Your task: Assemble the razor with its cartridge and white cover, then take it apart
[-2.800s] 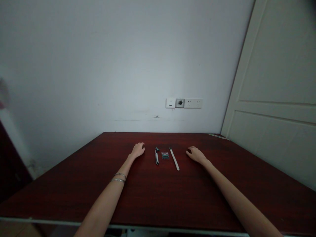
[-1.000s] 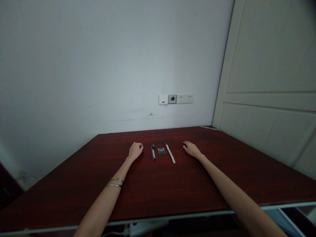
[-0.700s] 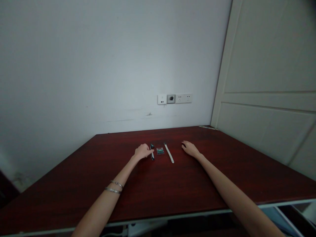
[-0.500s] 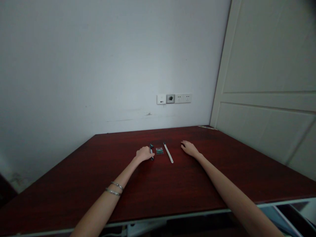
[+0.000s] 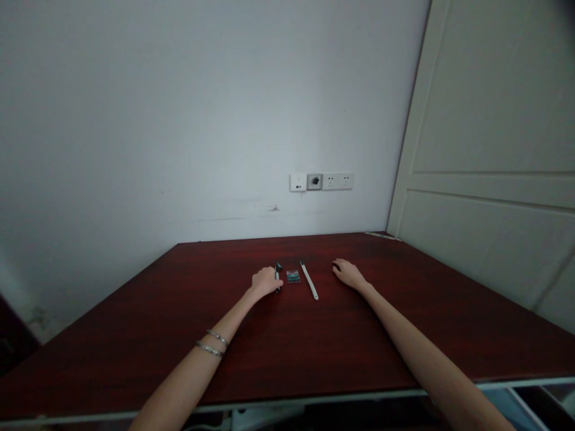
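On the dark red table (image 5: 278,347) lie three small things in a row. A black and white razor-like handle (image 5: 278,269) is on the left; my left hand (image 5: 266,281) is closed around its lower part. Beside it sits a small clear pack with green contents (image 5: 293,276). A thin white stick (image 5: 309,281) lies to the right of the pack. My right hand (image 5: 348,275) rests palm down on the table right of the stick, fingers loosely curled, holding nothing. Two bracelets (image 5: 212,343) circle my left forearm.
A white wall stands behind the table with a row of sockets and a plug (image 5: 321,181). A pale door (image 5: 489,179) runs along the table's right side. The table's front edge (image 5: 287,406) has a light trim.
My left hand slid right from the bare table onto the black and white handle and closed on it. My right hand stayed put. The camera shifted slightly.
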Tool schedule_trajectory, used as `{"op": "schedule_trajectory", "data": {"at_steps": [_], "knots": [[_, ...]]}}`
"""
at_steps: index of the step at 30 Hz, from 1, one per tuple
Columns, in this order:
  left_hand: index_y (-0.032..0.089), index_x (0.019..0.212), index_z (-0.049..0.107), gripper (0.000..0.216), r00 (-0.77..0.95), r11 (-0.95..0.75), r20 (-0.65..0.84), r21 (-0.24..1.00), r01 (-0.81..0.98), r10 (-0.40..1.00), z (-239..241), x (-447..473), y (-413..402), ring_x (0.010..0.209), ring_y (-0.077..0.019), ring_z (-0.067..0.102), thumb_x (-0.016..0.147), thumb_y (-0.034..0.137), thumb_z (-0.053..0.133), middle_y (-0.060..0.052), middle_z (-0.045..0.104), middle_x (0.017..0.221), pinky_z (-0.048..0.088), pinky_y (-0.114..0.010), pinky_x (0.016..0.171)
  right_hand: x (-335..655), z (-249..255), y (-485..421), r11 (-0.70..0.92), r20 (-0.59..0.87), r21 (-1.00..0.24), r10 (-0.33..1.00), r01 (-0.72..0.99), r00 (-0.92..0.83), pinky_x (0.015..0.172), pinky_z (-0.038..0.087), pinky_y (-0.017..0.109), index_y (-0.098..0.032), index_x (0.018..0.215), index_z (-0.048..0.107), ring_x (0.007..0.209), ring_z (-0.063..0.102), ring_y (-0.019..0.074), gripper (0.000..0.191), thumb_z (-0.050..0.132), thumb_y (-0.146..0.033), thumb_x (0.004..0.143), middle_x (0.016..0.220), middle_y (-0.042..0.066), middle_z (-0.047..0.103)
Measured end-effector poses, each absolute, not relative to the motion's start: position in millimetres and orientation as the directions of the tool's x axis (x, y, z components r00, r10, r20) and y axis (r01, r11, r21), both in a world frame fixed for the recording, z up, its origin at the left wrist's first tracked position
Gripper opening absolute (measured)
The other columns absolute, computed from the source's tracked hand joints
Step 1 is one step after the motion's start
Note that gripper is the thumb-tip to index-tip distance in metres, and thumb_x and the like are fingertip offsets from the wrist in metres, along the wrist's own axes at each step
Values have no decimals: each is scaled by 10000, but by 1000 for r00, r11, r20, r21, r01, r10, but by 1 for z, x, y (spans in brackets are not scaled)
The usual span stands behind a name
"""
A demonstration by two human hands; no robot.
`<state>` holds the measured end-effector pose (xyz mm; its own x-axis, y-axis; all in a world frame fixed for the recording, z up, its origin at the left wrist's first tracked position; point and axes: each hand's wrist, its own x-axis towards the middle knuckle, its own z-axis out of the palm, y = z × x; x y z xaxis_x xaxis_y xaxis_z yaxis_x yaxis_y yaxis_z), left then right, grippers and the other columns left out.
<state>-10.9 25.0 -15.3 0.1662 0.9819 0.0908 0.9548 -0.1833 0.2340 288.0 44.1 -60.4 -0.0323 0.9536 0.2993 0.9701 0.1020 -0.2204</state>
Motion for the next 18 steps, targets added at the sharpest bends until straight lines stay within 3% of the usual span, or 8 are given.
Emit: {"op": "schedule_trajectory", "data": {"at_steps": [7, 10, 14, 18], "knots": [[171, 702, 668, 208, 126, -184, 228, 255, 949, 966, 4, -15, 23, 819, -262, 638, 698, 332, 536, -120, 679, 821, 447, -315, 681, 272, -39, 36, 27, 381, -212, 923, 977, 57, 878, 383, 374, -103, 1119, 589, 1084, 523, 271, 378, 349, -253, 869, 1188, 180, 565], [185, 683, 675, 237, 126, -207, 279, 282, 937, 952, 13, -15, 19, 796, -241, 638, 728, 360, 521, -97, 682, 790, 435, -294, 669, 248, -25, 31, 135, 488, -233, 873, 963, -4, 892, 361, 344, -126, 1037, 632, 1077, 525, 255, 332, 368, -220, 858, 1143, 161, 597], [200, 704, 673, 269, 129, -251, 353, 325, 912, 927, 20, -12, 12, 754, -211, 630, 748, 413, 514, -68, 681, 762, 411, -264, 643, 204, -11, 28, 325, 465, -551, 884, 769, -40, 769, 415, 277, -157, 868, 682, 896, 606, 209, 324, 385, -285, 865, 944, 109, 682], [206, 722, 665, 276, 155, -316, 407, 365, 876, 900, 20, -4, 3, 709, -183, 619, 767, 427, 505, -47, 676, 739, 382, -240, 608, 165, -4, 30, 242, 257, -926, 966, 289, 12, 567, 425, 234, -111, 849, 669, 674, 610, 161, 360, 389, -335, 875, 841, 117, 692]]}}
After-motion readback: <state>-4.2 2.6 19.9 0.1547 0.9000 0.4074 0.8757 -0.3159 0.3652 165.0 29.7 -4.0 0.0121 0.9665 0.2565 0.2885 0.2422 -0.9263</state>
